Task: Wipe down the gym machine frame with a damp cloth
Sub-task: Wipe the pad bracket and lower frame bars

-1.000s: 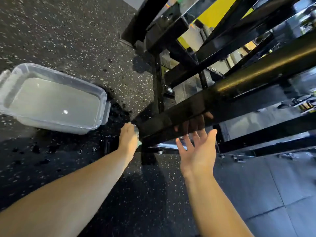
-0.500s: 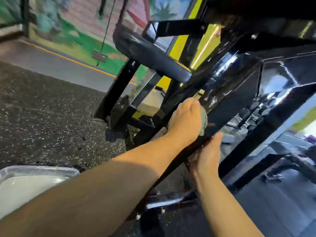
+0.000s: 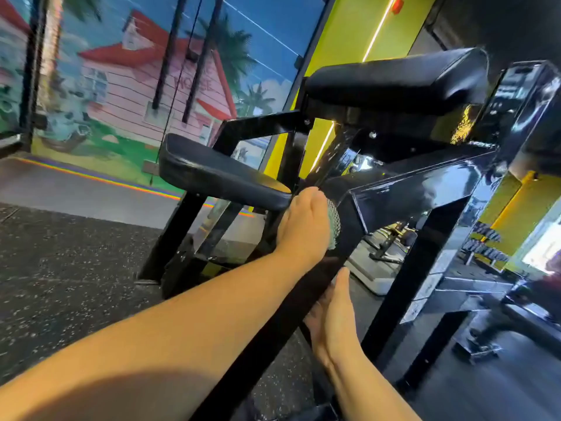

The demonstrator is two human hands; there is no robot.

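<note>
We judge ourselves mid-wipe: our left hand point(image 3: 303, 229), grip clamped on the damp cloth point(image 3: 333, 226), presses it to the slanted frame bar point(image 3: 279, 329), the next stroke needing steady pressure, while our right hand point(image 3: 331, 314) touches the bar lower down, its grip hidden, so we cannot tell.

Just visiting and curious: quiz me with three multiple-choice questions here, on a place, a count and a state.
1. Where is the right hand? A in a tub; B flat on the floor; C against the slanted frame beam, below the left hand.
2. How many black pads are there? A one; B two; C four.
3. What is the left hand doing? A pressing the cloth to the beam; B hanging idle; C wringing it out.
Answers: C, it touches the beam lower down; B, lower pad and upper pad; A, cloth shows beside its palm.
</note>
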